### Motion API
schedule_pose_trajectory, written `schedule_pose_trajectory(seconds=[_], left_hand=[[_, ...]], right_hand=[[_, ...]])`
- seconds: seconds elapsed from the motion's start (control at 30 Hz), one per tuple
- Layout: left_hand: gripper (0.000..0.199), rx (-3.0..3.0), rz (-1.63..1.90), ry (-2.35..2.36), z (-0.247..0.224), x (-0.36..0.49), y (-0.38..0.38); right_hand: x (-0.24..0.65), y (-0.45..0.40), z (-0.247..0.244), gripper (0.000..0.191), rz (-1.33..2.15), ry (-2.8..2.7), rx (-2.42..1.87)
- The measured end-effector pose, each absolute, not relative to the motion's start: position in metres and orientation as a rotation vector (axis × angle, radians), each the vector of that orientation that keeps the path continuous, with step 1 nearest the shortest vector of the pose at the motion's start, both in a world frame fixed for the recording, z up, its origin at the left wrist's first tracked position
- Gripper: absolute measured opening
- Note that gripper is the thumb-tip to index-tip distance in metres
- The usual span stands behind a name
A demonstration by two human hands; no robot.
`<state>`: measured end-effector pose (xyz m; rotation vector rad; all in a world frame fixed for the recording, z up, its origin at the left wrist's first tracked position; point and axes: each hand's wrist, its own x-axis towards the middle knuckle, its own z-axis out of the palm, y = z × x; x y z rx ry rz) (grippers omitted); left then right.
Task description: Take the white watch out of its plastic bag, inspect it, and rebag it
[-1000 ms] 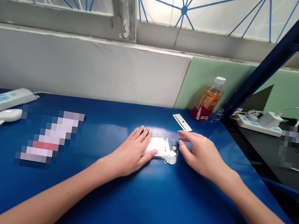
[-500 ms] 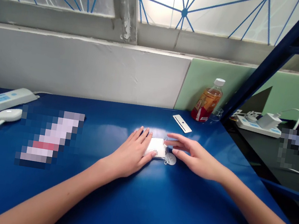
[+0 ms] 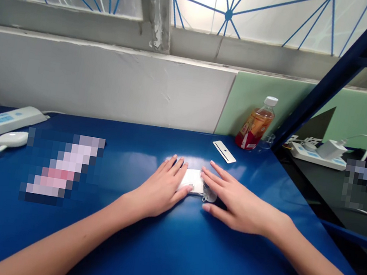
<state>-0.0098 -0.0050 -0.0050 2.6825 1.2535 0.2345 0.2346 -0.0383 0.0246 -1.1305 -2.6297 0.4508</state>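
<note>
A small white flat item (image 3: 194, 180), like a little pad or pouch, lies on the blue table (image 3: 165, 255). My left hand (image 3: 160, 189) rests on its left side, fingers stretched out and thumb along its near edge. At its right side is my right hand (image 3: 233, 196), fingers spread, with fingertips at the item's right edge. A clear round tag (image 3: 209, 194) with a small ring is attached or lies at that edge, partly hidden under my right hand. Whether the right fingertips press on the white item, I cannot tell.
Behind the hands lies a white slotted strip (image 3: 224, 152). A drink bottle (image 3: 256, 123) stands by the wall near the blue frame post (image 3: 319, 89). On the left are a power strip (image 3: 8, 121), a white mouse-like device (image 3: 12, 138) with a cable, and a blurred-out object (image 3: 65, 165).
My right hand has come down and nearer, its fingers spreading flatter and covering more of the round tag. My left hand stays on the white item.
</note>
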Motion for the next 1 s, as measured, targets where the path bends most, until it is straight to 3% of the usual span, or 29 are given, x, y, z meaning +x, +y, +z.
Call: schedule_pose_trajectory(seconds=[0.13, 0.33, 0.43, 0.57, 0.63, 0.8, 1.0], left_hand=[[0.066, 2.68, 0.189, 1.265, -0.002, -0.008, -0.005], [0.066, 2.646, 0.084, 1.287, 0.004, -0.006, -0.008], [0.07, 2.668, 0.098, 1.275, 0.003, -0.007, -0.008], [0.082, 2.692, 0.177, 1.25, 0.0, -0.009, -0.006], [0.08, 2.692, 0.181, 1.246, -0.001, -0.01, -0.005], [0.074, 2.694, 0.236, 1.193, -0.003, -0.014, -0.002], [0.057, 2.569, 0.459, 0.942, 0.006, -0.013, -0.001]], right_hand=[[0.231, -0.046, 0.02, 0.101, 0.499, -2.71, -1.195], [0.228, -0.049, 0.022, 0.104, 0.488, -2.688, -1.216], [0.224, -0.046, 0.023, 0.094, 0.434, -2.645, -1.162], [0.224, -0.036, 0.021, 0.053, 0.322, -2.538, -1.122], [0.23, -0.028, 0.018, 0.042, 0.245, -2.492, -1.168], [0.249, -0.007, 0.006, 0.036, 0.157, -2.436, -1.133], [0.249, -0.006, 0.011, 0.025, 0.397, -2.278, -0.926]])
